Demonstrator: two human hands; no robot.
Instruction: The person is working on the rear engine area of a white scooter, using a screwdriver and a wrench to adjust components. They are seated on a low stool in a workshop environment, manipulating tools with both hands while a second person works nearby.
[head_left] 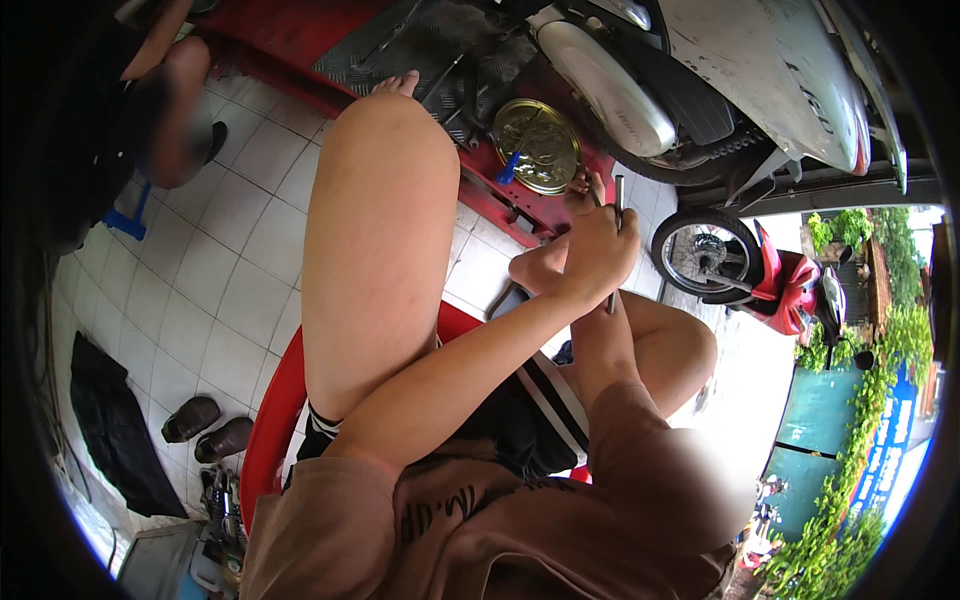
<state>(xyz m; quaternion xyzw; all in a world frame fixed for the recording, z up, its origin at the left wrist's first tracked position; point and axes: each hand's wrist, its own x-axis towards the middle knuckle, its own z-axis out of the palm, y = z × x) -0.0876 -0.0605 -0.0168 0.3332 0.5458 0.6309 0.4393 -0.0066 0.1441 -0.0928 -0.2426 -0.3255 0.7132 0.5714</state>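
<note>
My left hand [603,252] reaches across my lap, with its fingers closed round a thin grey metal rod [619,190]. One end of the rod stands up past the fingers and the other shows below the hand. A second short dark metal piece [597,196] sticks out beside the fingers; whether it joins the rod is hidden. My right forearm [608,350] comes up to the same spot. The right hand lies behind the left one, so its fingers cannot be made out. Just beyond the hands, a round gold-rimmed tin pan [538,145] holds murky liquid and a blue-handled tool [509,168].
The pan rests on a red metal platform [490,205] with scattered tools, including a wrench [474,135]. A motorbike [620,85] stands there. A red motorbike [785,280] is at the right. At left are a co-worker [100,130], a blue stool [128,218] and brown shoes [222,438]. I sit on a red chair [262,450].
</note>
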